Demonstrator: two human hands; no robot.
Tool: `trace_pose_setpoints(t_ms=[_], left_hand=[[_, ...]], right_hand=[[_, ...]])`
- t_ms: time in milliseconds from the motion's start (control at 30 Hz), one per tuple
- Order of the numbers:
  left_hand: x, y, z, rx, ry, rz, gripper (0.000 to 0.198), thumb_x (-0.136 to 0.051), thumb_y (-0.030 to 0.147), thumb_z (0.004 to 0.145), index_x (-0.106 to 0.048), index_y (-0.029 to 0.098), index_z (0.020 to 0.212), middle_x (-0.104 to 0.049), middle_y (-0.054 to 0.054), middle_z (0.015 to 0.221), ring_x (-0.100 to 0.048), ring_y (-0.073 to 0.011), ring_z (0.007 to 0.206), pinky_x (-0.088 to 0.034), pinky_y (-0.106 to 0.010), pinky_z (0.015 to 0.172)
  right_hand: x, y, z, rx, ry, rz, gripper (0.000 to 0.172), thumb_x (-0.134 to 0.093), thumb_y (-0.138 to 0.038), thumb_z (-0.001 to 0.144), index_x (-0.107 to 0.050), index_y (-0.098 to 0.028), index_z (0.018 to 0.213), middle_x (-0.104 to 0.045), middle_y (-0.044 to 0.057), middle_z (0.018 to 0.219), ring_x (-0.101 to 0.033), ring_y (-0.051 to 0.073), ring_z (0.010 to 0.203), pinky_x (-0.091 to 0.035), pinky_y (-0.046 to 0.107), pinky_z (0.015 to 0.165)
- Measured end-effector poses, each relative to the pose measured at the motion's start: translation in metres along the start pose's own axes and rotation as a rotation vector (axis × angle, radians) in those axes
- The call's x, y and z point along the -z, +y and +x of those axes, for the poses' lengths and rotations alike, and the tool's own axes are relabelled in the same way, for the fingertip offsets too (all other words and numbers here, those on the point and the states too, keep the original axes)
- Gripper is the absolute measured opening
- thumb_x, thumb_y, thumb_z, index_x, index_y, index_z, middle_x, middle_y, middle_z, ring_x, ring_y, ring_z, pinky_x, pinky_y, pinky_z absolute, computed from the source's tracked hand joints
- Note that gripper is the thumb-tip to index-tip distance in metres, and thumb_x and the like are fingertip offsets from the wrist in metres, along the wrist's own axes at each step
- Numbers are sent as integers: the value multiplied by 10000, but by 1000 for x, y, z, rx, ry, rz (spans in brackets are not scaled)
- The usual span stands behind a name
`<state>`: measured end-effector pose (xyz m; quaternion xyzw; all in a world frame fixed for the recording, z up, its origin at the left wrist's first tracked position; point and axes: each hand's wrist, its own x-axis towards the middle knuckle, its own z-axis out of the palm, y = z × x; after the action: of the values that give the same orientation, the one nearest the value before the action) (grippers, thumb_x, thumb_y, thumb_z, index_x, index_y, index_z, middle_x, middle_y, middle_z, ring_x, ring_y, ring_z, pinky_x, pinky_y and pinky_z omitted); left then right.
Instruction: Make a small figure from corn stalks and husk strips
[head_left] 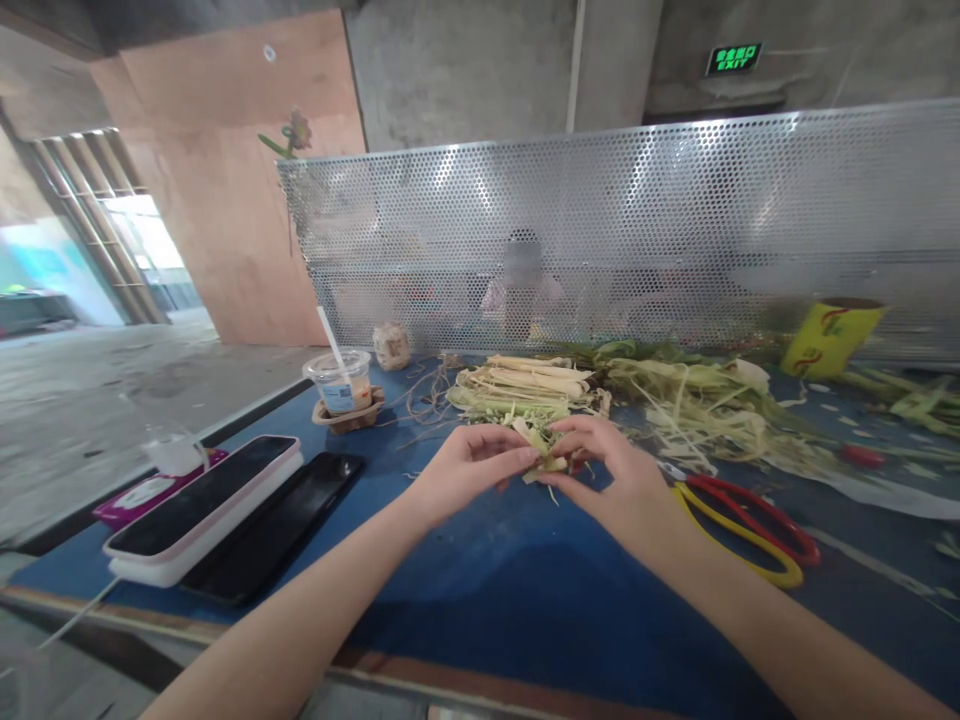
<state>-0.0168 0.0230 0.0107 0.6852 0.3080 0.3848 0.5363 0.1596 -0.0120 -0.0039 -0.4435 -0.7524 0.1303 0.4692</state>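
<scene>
- Biggest of all, we have a silver perforated metal screen (637,220) stretching across the upper middle and right of the frame, a blurred person (551,295) showing through its holes.
- Below it we see the blue, flat tabletop (450,590), filling the lower middle.
- Over at centre right, a loose heap of long, green and straw-coloured leaves (697,400) sprawls along the table.
- Lower left, we spot a pink-rimmed, dark-faced phone (206,495) on a white slab, and just beside it a flat black phone (277,525).
- In the middle, a stack of pale yellow, dried stalk-like strips (525,385) lies just beyond the fingers.
- And here's the action, dead centre: our bare left hand (484,460) comes in with thumb and fingers pinching, while our bare right hand (607,460) curls in opposite, thumb and forefinger closed on the same bit; some fingertips we can't see.
- Right of the hands, we find scissors with red and yellow looped handles (804,545).
- Far right, a yellow printed cylinder (831,335) leans near the screen.
- Left of centre, a clear plastic cup (337,385) with a white straw sits in a brown cardboard holder (360,412).
- Smallest, between our fingertips at centre: a ragged, cream-and-green plant piece (536,445), held just above the table.
</scene>
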Motion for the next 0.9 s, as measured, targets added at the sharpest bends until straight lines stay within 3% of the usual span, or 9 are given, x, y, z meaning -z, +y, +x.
trace_pose_setpoints(t_ms=[133,267,533,633,767,900], left_hand=[[1,-6,2,-26,15,69,196,-655,322,676,-653,126,695,-552,15,523,-409,-51,448,-307,-196,455],[0,-7,2,-9,24,-31,134,-690,267,637,-682,134,653,-589,6,527,-421,-49,440,-310,-195,449],[-2,-8,4,234,87,-398,144,-770,186,501,-687,135,607,-643,-19,602,-517,-59,509,-354,-182,468],[-2,-10,4,253,98,-418,153,-771,174,487,-683,135,606,-646,-18,611,-524,-61,517,-369,-180,471],[-2,-8,1,28,126,-76,114,-698,210,601,-703,144,694,-653,-21,607,-523,-76,512,-408,-201,492],[-4,-1,-4,-240,143,303,190,-639,227,669,-698,155,836,-681,-62,794,-596,-140,684,-473,-242,595]], right_hand=[[-1,1,-1,13,-22,-38,345,-623,-277,724,-474,-279,1036,-635,-3,831,-613,158,779,-482,290,691],[-2,0,0,-4,-18,28,333,-625,-271,724,-469,-272,1018,-629,-8,812,-616,147,749,-489,279,685],[-2,-2,2,-55,29,62,327,-638,-275,700,-488,-242,988,-634,4,785,-622,167,742,-492,303,692],[-1,-3,1,-35,34,18,322,-638,-260,697,-495,-240,985,-642,5,788,-621,167,745,-487,306,706],[0,-1,2,-44,25,33,311,-630,-258,703,-490,-232,978,-637,13,783,-618,170,736,-492,316,697],[0,2,4,-47,37,103,300,-618,-274,714,-474,-219,971,-616,22,779,-605,160,686,-503,317,661]])
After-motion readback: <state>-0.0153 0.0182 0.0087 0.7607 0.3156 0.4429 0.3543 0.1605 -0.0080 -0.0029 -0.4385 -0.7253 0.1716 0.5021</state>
